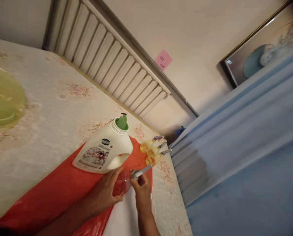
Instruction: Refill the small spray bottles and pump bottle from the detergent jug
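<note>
My left hand (110, 186) is closed around the body of a clear plastic bottle (123, 184), fingers on its far side and thumb on the near side. At the bottle's neck my right hand (141, 190) pinches the pump top (136, 174), which has a long grey spout (144, 170) pointing up to the right. Just beyond my left hand a white detergent jug (97, 157) stands uncapped, with green inside its mouth (122, 123). All of this is over a red plastic sheet (62, 186). Whether the pump top is fully seated is hidden by my fingers.
Several small bottles with yellow contents (150, 151) and grey spouts stand at the table's far right. A yellow-green basin (3, 98) is at the left on the floral tablecloth (50, 114). Behind are a white slatted panel (107, 55), a pink note (163, 60) and a blue curtain (235, 147).
</note>
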Available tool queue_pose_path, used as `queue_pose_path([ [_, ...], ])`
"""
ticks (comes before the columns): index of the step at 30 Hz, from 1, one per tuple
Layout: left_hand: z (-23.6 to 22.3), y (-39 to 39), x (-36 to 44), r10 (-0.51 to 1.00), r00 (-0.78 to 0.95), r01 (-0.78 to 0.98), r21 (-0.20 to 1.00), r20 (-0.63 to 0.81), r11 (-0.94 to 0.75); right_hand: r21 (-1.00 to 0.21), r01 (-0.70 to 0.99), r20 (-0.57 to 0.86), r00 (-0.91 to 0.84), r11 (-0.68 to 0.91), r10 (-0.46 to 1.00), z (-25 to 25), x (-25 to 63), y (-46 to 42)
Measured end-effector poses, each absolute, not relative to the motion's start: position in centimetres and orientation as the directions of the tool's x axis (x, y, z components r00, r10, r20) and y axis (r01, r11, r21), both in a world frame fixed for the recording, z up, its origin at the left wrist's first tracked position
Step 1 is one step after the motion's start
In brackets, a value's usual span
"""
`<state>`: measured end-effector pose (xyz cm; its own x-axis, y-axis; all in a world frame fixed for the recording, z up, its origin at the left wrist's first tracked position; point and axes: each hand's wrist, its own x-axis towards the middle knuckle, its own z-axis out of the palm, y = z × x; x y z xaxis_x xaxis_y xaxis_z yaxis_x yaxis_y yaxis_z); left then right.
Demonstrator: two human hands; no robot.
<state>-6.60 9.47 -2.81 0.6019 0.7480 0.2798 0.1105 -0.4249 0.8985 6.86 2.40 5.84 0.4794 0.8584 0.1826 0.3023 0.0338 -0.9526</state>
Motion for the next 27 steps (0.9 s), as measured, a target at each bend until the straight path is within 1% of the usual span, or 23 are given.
queue_pose_path([
  [2, -3.2, 9.5, -6.4, 0.759, 0.594, 0.108, 0.909, 0.267, -0.404, -0.961, 0.273, 0.182, 0.522, 0.038, 0.833, 6.3, 8.1, 2.5],
  [4, -3.7, 9.6, -6.3, 0.760, 0.590, 0.100, 0.909, 0.272, -0.404, -0.960, 0.278, 0.195, 0.575, 0.034, 0.795, 7.0, 9.7, 2.9],
  [6, -4.2, 9.7, -6.2, 0.770, 0.574, 0.109, 0.906, 0.278, -0.409, -0.940, 0.340, 0.238, 0.624, 0.016, 0.745, 7.8, 11.5, 3.5],
  [9, -4.9, 9.9, -6.0, 0.791, 0.551, 0.161, 0.896, 0.267, -0.415, -0.863, 0.505, 0.362, 0.647, -0.021, 0.671, 8.5, 14.6, 5.2],
  [14, -5.8, 10.0, -5.9, 0.786, 0.573, 0.265, 0.856, 0.230, -0.444, -0.821, 0.564, 0.430, 0.711, -0.087, 0.556, 8.1, 19.5, 9.4],
  [19, -5.6, 9.9, -6.4, 0.764, 0.620, 0.279, 0.859, 0.180, -0.429, -0.783, 0.595, 0.460, 0.750, -0.180, 0.476, 7.7, 22.6, 13.2],
  [23, -4.2, 9.9, -7.0, 0.722, 0.683, 0.297, 0.862, 0.110, -0.411, -0.772, 0.595, 0.456, 0.763, -0.222, 0.457, 7.0, 23.4, 15.2],
  [27, -3.5, 10.0, -7.2, 0.687, 0.721, 0.301, 0.854, 0.087, -0.424, -0.771, 0.590, 0.455, 0.774, -0.239, 0.441, 6.3, 23.4, 15.9],
])
